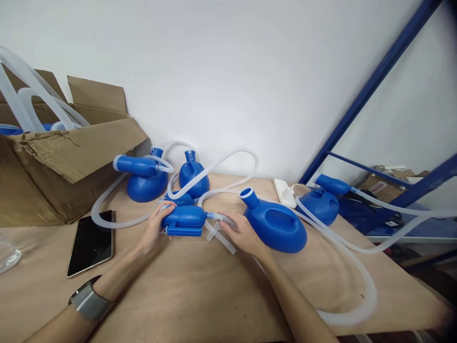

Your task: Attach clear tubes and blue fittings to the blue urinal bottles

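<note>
currently, the left hand has its fingers curled around a blue plastic bottle lying on the tabletop, while the right hand pinches that bottle's clear tube in narrow fingers, just beside 1 larger blue bottle.

Set on the table at far left, a cardboard box with tubes inside, and a phone just in front of it. Toward the middle, two bottles near the wall, a third bottle before them, and a bigger bottle just to its right. Farther right, a power strip behind the bigger bottle, a fifth bottle beyond it, and a shelf frame past the table's edge.
</note>
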`<action>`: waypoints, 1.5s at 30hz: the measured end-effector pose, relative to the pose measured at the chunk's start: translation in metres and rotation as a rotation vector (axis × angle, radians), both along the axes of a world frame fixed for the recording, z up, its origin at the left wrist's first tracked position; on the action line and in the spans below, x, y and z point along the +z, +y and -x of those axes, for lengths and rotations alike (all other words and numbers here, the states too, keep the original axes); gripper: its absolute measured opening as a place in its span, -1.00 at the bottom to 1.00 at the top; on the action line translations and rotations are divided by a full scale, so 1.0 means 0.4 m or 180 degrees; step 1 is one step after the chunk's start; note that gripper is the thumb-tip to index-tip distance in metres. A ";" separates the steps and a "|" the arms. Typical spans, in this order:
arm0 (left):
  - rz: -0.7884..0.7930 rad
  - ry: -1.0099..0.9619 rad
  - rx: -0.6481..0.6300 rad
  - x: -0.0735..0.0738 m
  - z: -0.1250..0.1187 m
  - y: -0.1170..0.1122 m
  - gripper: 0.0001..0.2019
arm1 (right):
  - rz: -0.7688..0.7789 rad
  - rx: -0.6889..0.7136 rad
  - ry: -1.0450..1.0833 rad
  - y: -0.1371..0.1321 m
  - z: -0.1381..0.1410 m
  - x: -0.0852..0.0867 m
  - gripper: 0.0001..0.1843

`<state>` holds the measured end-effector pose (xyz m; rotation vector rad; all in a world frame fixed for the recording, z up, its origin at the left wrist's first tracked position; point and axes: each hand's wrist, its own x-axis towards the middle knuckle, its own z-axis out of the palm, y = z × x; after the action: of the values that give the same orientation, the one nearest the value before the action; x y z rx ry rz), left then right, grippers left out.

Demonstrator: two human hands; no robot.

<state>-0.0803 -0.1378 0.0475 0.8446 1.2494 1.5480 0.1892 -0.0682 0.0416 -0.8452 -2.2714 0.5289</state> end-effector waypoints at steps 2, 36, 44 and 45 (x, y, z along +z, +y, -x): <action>-0.0012 -0.0115 -0.0017 0.000 -0.001 0.002 -0.59 | 0.0270 0.0128 0.0197 0.001 0.000 0.000 -0.63; -0.1106 0.1678 0.0538 -0.034 -0.064 -0.089 -0.62 | -0.0658 0.0437 0.0822 -0.040 0.009 0.006 -0.77; -0.0729 0.1531 0.0236 -0.016 -0.042 -0.054 -0.63 | -0.0423 0.0192 0.0314 -0.013 0.005 0.007 -0.70; -0.0680 0.1339 0.0246 -0.019 -0.039 -0.045 -0.64 | -0.0326 0.0161 0.0343 -0.012 0.006 0.014 -0.68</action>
<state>-0.0646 -0.1559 0.0401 1.3254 1.4402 1.6377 0.1868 -0.0731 0.0471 -0.6939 -2.2056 0.4651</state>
